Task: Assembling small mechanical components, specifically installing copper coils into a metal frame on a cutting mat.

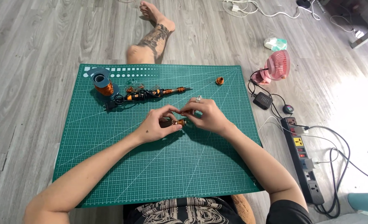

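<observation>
On the green cutting mat (109, 174), a copper wire spool (103, 84) and soldering iron (157, 93) lay at the far left. At mat centre, the left hand (157, 126) pinched a small copper coil (180, 122); the right hand's (207, 116) grip closed on its wire end. A pink fan (277, 66) stood right of the mat.

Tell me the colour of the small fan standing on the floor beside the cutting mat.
Pink. The small fan stands right of the green cutting mat, seen in the head view.

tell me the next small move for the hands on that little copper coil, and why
Probably keep the left hand pinching the small copper coil steady while the right hand draws the fine wire end taut. Both hands meet at the coil above the green cutting mat, fingertips closed on it.
</observation>
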